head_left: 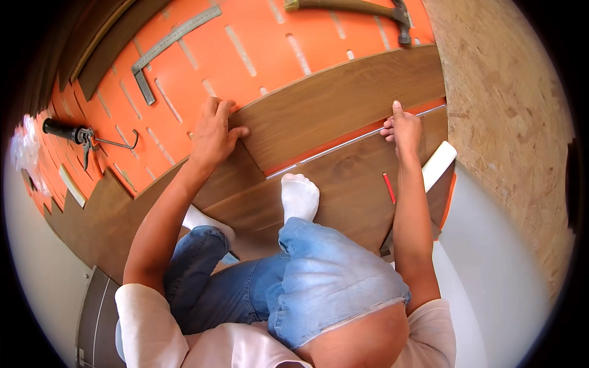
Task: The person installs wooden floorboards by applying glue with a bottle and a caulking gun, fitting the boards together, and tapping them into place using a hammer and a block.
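Observation:
A loose brown laminate plank (343,98) lies across the orange underlay (257,43), slightly apart from the laid brown floor boards (343,184). My left hand (215,132) presses flat on the plank's left end, fingers curled over its far corner. My right hand (402,126) rests at the plank's near edge by the gap, index finger stretched onto the plank. My knees and white-socked feet (299,195) are on the laid boards.
A red pencil (389,187) and a white block (439,164) lie by my right arm. A hammer (362,8) and metal square (169,49) lie on the underlay; a pull bar (86,136) sits left. A chipboard wall (509,122) stands right.

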The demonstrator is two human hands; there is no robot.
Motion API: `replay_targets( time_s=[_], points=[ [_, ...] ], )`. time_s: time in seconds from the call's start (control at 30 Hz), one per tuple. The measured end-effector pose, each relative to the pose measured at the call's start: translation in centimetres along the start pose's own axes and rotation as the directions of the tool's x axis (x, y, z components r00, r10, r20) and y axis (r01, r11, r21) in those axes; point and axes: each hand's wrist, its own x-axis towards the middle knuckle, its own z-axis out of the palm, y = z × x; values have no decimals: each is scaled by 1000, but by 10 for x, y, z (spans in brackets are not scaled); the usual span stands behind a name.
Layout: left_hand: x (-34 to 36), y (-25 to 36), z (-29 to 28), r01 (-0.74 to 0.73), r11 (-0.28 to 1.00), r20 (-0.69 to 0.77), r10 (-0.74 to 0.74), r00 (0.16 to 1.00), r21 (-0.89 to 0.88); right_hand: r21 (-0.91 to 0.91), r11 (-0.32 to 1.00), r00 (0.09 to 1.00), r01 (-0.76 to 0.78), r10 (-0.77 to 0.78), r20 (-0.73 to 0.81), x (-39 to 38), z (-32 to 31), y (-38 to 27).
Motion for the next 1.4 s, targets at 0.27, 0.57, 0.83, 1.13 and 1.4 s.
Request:
replay_targets(
  time_s=[0.27, 0.57, 0.83, 1.13, 1.4],
  points=[
    [5, 51, 80, -141, 970, -401, 211, 891, 197, -426, 891, 985, 155, -105, 138, 12, -32, -32],
    [21, 58, 94, 18, 979, -484, 85, 871, 203, -634, 20, 99, 773, -991, 89, 135, -33, -82],
    [21, 57, 94, 6, 981, -498, 94, 862, 195, -628, 89, 182, 773, -980, 85, 178, -39, -85],
    [31, 50, 86, -18, 977, -489, 123, 864, 213, -630, 89, 188, 772, -978, 93, 171, -28, -100],
    [27, 52, 84, 24, 991, -486, 43, 873, 130, -618, 101, 178, 780, -982, 64, 170, -30, -91]
  ],
)
